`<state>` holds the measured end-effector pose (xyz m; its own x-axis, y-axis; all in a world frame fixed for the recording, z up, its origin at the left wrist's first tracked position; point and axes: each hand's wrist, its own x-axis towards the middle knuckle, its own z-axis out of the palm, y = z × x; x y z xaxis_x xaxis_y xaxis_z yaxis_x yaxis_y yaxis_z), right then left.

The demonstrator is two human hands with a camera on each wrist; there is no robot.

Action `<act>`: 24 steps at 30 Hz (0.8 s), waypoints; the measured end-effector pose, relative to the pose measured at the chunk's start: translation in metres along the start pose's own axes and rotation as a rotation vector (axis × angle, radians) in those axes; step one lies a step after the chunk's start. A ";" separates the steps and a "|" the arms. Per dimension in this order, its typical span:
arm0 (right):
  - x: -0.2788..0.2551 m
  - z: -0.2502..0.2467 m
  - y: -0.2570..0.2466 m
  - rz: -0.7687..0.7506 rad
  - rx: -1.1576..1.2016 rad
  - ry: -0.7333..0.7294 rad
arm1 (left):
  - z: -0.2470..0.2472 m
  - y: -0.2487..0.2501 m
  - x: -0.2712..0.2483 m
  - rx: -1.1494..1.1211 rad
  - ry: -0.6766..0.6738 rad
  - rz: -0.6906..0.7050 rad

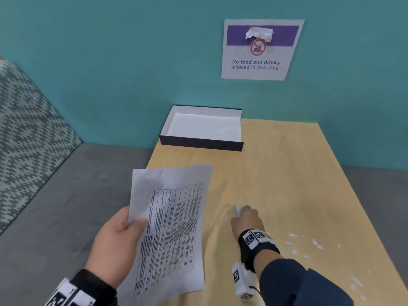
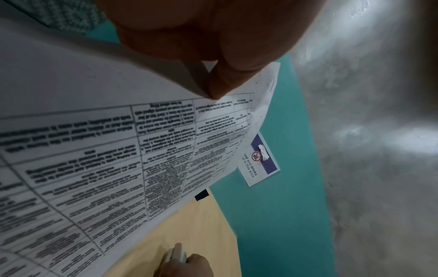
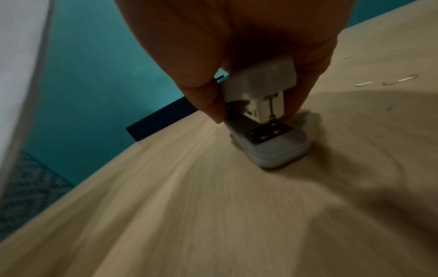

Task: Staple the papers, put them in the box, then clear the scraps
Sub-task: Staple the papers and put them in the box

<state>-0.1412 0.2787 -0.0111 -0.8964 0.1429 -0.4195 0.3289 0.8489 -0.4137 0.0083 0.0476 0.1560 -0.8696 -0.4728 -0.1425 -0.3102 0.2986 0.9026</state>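
Note:
My left hand (image 1: 119,237) pinches the printed papers (image 1: 170,228) by their left edge, lifted off the wooden table (image 1: 287,184); a staple shows near their far corner (image 2: 272,86). My right hand (image 1: 246,219) grips a small white stapler (image 1: 238,210) whose base rests on the table (image 3: 272,150). Thumb and fingers hold its top part (image 3: 260,88). The open box (image 1: 203,129), white inside with dark walls, stands at the table's far left corner. White paper scraps (image 1: 315,244) lie scattered at the right of the table.
A teal wall rises behind the table with a "No food and drinks" sign (image 1: 260,49). Grey floor (image 1: 77,195) lies left of the table, with a patterned panel (image 1: 26,129) beyond. A loose bent staple (image 3: 400,79) lies on the table near the stapler.

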 end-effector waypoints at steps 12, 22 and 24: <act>-0.076 -0.027 0.008 -0.217 0.703 0.137 | -0.007 0.018 0.020 -0.577 0.028 0.113; -0.109 -0.046 -0.054 -0.077 1.611 -0.763 | 0.005 0.024 0.063 -0.973 0.092 -0.078; -0.105 -0.047 -0.056 -0.121 1.461 -0.529 | 0.006 0.004 0.068 -0.836 0.140 -0.147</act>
<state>-0.0799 0.2399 0.0942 -0.8384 -0.3434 -0.4232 0.5398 -0.4166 -0.7314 -0.0544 0.0210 0.1474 -0.7704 -0.5727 -0.2800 0.0161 -0.4565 0.8896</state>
